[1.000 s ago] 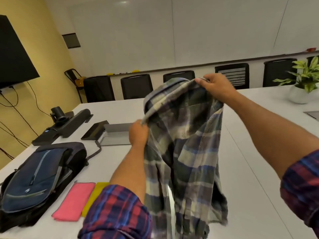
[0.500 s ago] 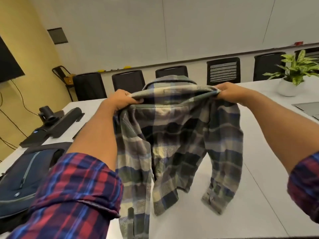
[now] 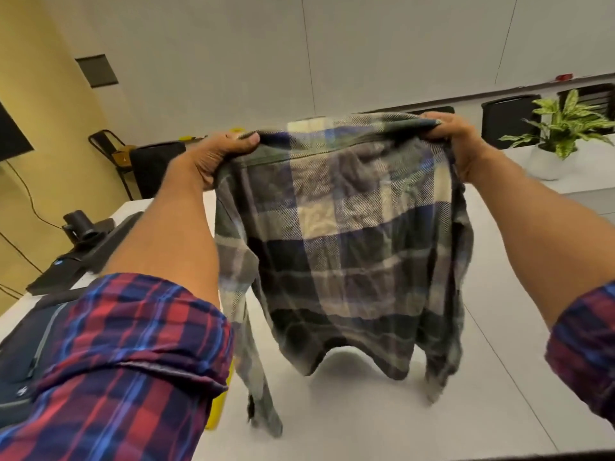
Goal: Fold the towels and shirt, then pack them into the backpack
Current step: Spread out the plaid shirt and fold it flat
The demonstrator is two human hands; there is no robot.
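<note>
Above the white table (image 3: 432, 410), from my head view, I see the shirt (image 3: 352, 247) held up in the air, spread between both hands with its back panel facing me. My left hand (image 3: 216, 158) grips the left shoulder, fingers curled over the top edge and thumb pressed on the near side of the cloth. My right hand (image 3: 456, 141) grasps the right shoulder the same way, fingers bunched round the fabric. Shirt hem and sleeves hang down; the left sleeve trails lowest, near the table, though I cannot tell whether it touches. At the near left the backpack (image 3: 23, 354) lies on the table, mostly hidden behind my left sleeve (image 3: 126, 371). A sliver of yellow towel (image 3: 218, 407) shows just right of that sleeve, on the table. Farther left sits a dark camera (image 3: 78, 224) on a long black bar. At the far right a potted plant (image 3: 562, 128) stands on the table, with black chairs (image 3: 509, 114) along the far wall.
</note>
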